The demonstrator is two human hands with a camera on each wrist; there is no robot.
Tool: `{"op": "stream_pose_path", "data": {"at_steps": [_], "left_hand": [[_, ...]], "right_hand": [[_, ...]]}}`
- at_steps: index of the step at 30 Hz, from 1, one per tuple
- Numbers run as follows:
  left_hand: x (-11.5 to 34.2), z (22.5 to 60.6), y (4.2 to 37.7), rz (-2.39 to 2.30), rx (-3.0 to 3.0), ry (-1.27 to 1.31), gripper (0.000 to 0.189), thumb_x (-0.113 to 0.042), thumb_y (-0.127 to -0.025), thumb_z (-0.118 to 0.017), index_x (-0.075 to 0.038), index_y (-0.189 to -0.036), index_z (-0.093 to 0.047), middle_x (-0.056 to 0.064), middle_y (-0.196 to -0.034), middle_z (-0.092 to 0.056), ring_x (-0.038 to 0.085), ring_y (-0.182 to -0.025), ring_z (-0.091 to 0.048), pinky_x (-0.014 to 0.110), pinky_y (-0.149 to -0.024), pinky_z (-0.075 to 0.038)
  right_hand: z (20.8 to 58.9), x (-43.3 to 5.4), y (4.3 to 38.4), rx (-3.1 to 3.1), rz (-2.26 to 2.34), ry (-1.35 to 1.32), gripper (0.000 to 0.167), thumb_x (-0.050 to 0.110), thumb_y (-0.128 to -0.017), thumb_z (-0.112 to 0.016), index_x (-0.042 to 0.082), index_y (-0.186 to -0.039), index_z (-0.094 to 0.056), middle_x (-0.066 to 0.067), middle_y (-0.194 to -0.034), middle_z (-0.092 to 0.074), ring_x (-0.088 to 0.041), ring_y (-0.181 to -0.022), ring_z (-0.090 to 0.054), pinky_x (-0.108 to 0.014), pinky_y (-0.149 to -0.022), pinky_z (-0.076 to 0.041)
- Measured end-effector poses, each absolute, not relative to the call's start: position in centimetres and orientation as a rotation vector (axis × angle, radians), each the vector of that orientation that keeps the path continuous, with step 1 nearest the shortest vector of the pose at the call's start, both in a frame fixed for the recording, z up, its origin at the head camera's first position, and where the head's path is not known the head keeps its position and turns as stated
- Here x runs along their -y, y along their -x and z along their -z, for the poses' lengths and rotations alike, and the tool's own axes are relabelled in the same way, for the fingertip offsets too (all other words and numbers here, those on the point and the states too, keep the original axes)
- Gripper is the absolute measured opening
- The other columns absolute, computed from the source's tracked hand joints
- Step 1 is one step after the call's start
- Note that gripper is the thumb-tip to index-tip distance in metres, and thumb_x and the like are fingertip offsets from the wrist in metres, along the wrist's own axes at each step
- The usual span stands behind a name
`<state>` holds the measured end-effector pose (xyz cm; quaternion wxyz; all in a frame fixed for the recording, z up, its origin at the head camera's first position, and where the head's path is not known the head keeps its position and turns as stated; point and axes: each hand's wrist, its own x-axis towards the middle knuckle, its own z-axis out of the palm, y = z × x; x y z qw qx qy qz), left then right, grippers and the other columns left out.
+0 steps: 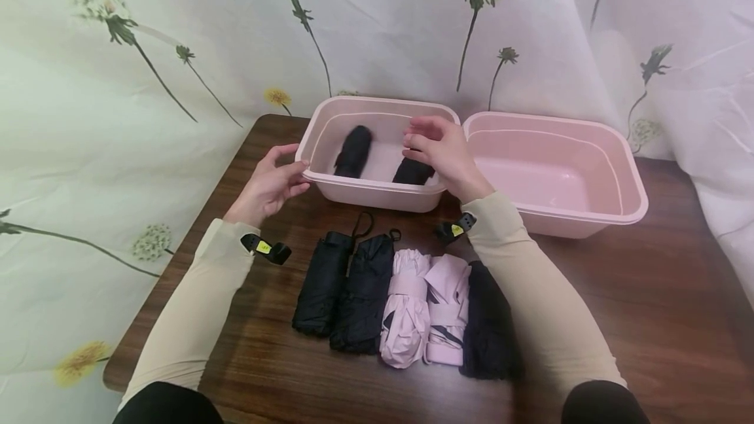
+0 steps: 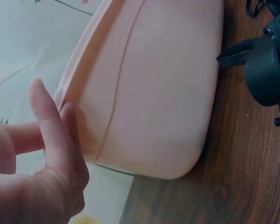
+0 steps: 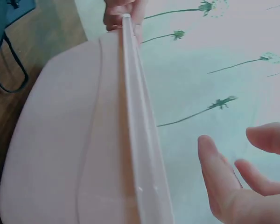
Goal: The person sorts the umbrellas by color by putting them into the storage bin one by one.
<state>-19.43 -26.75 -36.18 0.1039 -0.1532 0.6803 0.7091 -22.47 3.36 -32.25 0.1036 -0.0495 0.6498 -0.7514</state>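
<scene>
My left hand (image 1: 268, 185) grips the left end of a pink basin (image 1: 377, 195) by its rim, thumb over the edge; the left wrist view shows the fingers (image 2: 56, 135) at that rim. Inside the basin lie two black folded umbrellas, one on the left (image 1: 355, 151) and one on the right (image 1: 412, 172). Over the right one hovers my right hand (image 1: 444, 152), partly covering it. In the right wrist view its fingers (image 3: 217, 172) are spread apart with nothing between them.
A second pink basin (image 1: 580, 218) stands to the right. In front lie folded umbrellas in a row: black ones (image 1: 321, 283) (image 1: 364, 293), pink ones (image 1: 406, 306) (image 1: 448, 309), then another black one (image 1: 489, 326) partly behind my right forearm. A flowered cloth (image 1: 377, 31) hangs behind the wooden table (image 1: 259, 358).
</scene>
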Motion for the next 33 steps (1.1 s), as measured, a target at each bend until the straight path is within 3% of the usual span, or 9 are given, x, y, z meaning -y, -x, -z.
{"op": "stream_pose_path", "data": {"at_steps": [8,19,27,33], "left_hand": [[26.8,36.3,19.6,-2.058,-2.041,0.446,0.061,-0.019,-0.094,-0.063,-0.024,-0.146,-0.031,0.01,-0.127,-0.041,0.014,-0.083,-0.063,0.019,-0.071,-0.058],[26.9,36.5,19.6,-2.049,-2.055,0.437,0.062,-0.02,-0.094,-0.063,-0.024,-0.146,-0.031,0.009,-0.124,-0.042,0.012,-0.082,-0.062,0.018,-0.07,-0.058],[27.0,36.5,19.8,-2.063,-2.045,0.44,0.061,-0.019,-0.094,-0.062,-0.024,-0.146,-0.032,0.01,-0.124,-0.043,0.012,-0.081,-0.062,0.018,-0.069,-0.058],[26.8,36.5,19.6,-2.056,-2.045,0.447,0.06,-0.019,-0.094,-0.062,-0.024,-0.146,-0.031,0.009,-0.121,-0.044,0.014,-0.085,-0.062,0.018,-0.07,-0.057]], "right_hand": [[30.8,-6.4,21.1,-2.104,2.134,0.276,0.031,0.005,-0.092,-0.06,-0.002,-0.122,-0.054,-0.01,-0.115,-0.057,-0.018,-0.098,-0.062,-0.032,-0.091,-0.056],[27.5,-11.2,17.8,-2.306,2.121,0.403,0.028,0.009,-0.092,-0.062,0.002,-0.118,-0.058,0.0,-0.109,-0.061,-0.013,-0.098,-0.061,-0.023,-0.082,-0.055],[26.0,-14.8,14.8,-2.384,2.16,0.381,0.032,0.011,-0.091,-0.066,0.01,-0.122,-0.059,-0.001,-0.11,-0.063,-0.012,-0.1,-0.062,-0.019,-0.081,-0.055],[25.9,-17.8,12.8,-2.383,2.233,0.443,0.033,0.001,-0.086,-0.069,0.006,-0.118,-0.063,-0.003,-0.102,-0.068,-0.012,-0.091,-0.066,-0.018,-0.074,-0.056]]}}
